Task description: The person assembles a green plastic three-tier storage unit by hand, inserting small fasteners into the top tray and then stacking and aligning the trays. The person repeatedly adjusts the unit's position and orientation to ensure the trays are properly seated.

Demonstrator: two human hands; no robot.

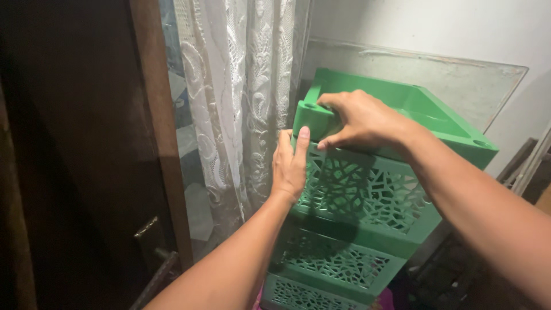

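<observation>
A tall green plastic drawer tower stands upright, long axis vertical, its lattice-fronted drawers stacked and facing lower left, against a pale wall. The right hand grips the near top corner, fingers curled over the rim. The left hand lies open, flat against the tower's left edge. A white lace curtain hangs just left, beside a dark wooden door.

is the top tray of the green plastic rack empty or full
Looks empty: the green plastic lattice rack's top tray shows only bare green floor, though the right hand hides its near corner.
</observation>
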